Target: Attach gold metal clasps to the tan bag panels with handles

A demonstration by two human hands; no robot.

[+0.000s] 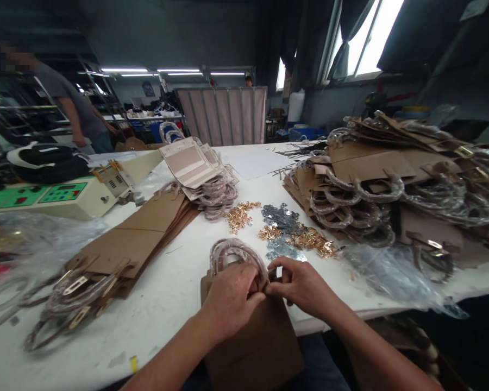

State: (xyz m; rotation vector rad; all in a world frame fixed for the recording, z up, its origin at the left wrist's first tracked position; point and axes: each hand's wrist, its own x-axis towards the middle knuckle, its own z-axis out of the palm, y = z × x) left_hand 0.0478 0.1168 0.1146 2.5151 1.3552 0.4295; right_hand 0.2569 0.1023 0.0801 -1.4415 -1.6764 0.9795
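Note:
A brown bag panel (261,342) rests against the table's front edge, partly over my lap. At its top rises a looped bag handle (242,247) wrapped in clear plastic. My left hand (232,296) is closed around the handle's right side, near where it meets the panel. Touching the same spot from the right is my right hand (303,285), its thumb and index finger pinched together. Whatever lies between those fingertips is hidden. Just beyond the hands lie small gold metal pieces (239,217), dark grey pieces (283,218) and silver plates (285,251).
Stacked brown panels with wrapped handles (367,163) fill the table's right side. More brown panels (134,233) and a beige bundle (195,165) lie left. Clear plastic (399,274) is at right. A machine (65,195) stands left, with a person (73,103) behind it.

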